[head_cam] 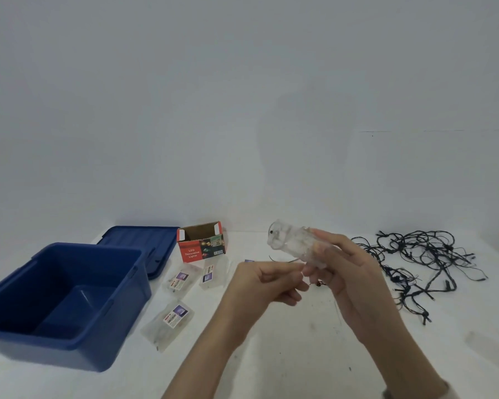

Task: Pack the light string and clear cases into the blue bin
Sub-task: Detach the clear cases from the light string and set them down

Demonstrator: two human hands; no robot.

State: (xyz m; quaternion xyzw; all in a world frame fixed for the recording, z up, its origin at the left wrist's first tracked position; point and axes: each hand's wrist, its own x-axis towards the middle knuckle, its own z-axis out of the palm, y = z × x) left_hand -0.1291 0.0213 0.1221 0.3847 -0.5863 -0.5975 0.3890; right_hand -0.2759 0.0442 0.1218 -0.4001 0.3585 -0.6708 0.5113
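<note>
Now | right fingers (329, 241) grip clear case (291, 240) — left fingers (271, 269) pinch its wire (283, 261) | box (201, 243): "LED Decorative Lights"

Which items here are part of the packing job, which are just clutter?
Job: open blue plastic bin; tangled dark light string; flat clear plastic cases; clear plastic tube case in right hand.
Lying about: blue plastic lid; open red cardboard lights box.

A plain pale grey-blue wall (242, 96) fills the upper half of the view. It carries a faint thin horizontal line (432, 130) at the right and a soft, dim shadow (300, 156) near the middle. Below it lies a white surface (300, 355), scuffed with small dark marks (311, 326). The light is soft and even.
</note>
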